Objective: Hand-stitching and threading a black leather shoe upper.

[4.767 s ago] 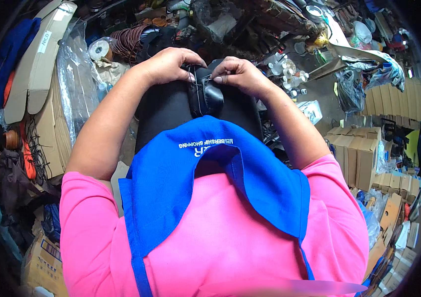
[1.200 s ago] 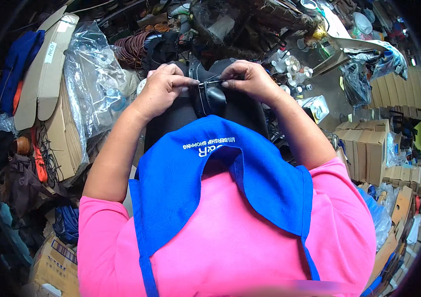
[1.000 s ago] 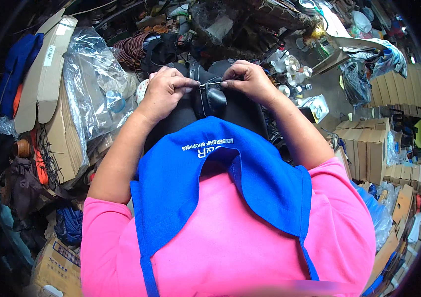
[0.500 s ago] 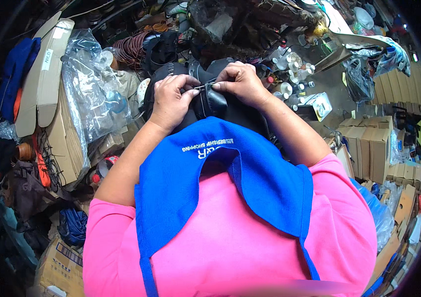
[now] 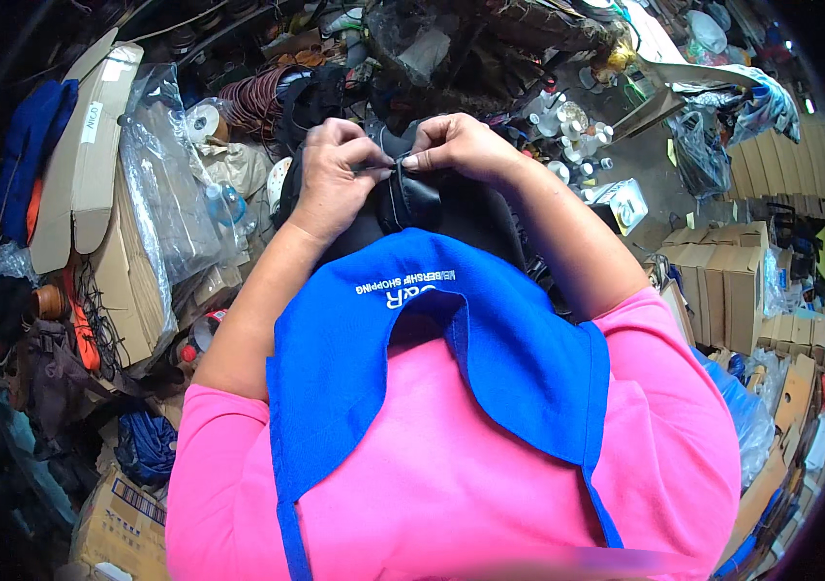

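Note:
A shiny black leather piece [image 5: 417,201] with a raised, pale-edged seam lies over my dark-clad lap. My right hand [image 5: 466,147] pinches its top edge between thumb and forefinger. Close beside it, my left hand [image 5: 340,174] is closed in a pinch at the same seam, the fingertips of both hands almost touching. Whatever is between the left fingertips is too small to make out. A blue apron [image 5: 335,387] covers the front of my pink shirt and hangs just short of the leather piece.
To the left stand flattened cardboard [image 5: 93,155], clear plastic sheeting [image 5: 165,165] and a spool [image 5: 204,123]. Coiled brown cord [image 5: 262,102] lies beyond. Several bottles [image 5: 572,131] stand at the far right, with stacked cardboard boxes [image 5: 717,286] nearer.
My hands have drawn closer together at the seam. A thin, needle-like line visible between them earlier no longer shows. My right hand has shifted slightly left and up.

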Motion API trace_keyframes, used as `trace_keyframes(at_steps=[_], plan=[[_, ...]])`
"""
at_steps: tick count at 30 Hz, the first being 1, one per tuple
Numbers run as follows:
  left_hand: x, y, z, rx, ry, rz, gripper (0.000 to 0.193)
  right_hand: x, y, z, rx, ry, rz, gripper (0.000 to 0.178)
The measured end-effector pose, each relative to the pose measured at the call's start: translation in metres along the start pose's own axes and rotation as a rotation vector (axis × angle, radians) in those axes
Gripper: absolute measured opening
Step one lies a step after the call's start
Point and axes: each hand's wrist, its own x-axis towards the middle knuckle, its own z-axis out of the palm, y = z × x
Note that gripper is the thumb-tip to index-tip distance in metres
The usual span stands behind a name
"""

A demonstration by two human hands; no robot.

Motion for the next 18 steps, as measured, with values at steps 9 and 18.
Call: trace_keyframes(at_steps=[9,18], plan=[[-0.016,-0.011,-0.011,-0.29,-0.137,-0.19,0.015,-0.015,-0.001,-0.009,-0.193,-0.029,-0.224,0.019],[-0.025,-0.008,-0.014,-0.242,-0.071,-0.266,0.012,-0.031,-0.013,0.007,-0.181,0.156,-0.125,0.019]])
